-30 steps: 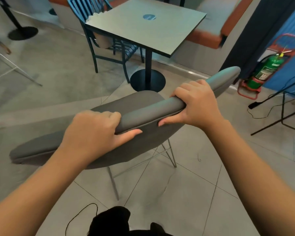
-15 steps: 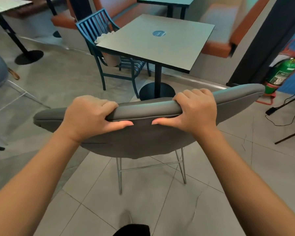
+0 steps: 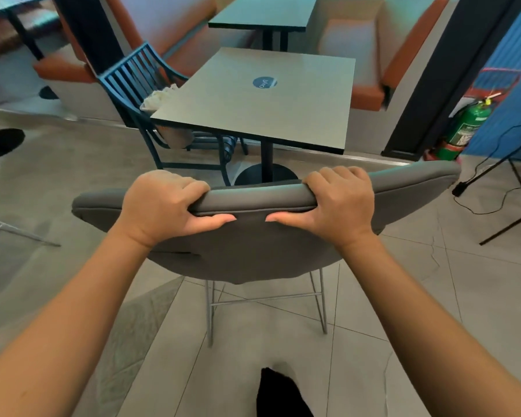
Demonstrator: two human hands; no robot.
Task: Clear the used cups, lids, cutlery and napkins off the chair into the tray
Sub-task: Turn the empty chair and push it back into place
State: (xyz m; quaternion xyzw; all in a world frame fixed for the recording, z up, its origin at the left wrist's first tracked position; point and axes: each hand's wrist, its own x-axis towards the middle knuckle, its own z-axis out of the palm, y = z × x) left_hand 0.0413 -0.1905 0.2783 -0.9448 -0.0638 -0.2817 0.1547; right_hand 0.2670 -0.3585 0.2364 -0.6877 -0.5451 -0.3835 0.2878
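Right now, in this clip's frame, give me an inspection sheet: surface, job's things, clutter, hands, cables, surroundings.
Surface: square table with a round blue sticker, otherwise bare.
Job's things: grey padded chair; its seat is hidden; no cups, lids, cutlery or tray seen.
Clutter: crumpled pale paper or bag on the blue slatted chair.
Hands: left hand and right hand each grip the grey chair's back rim.
Cables: black cable across the floor, right.
Surroundings: green fire extinguisher, orange booth seats, tiled floor.
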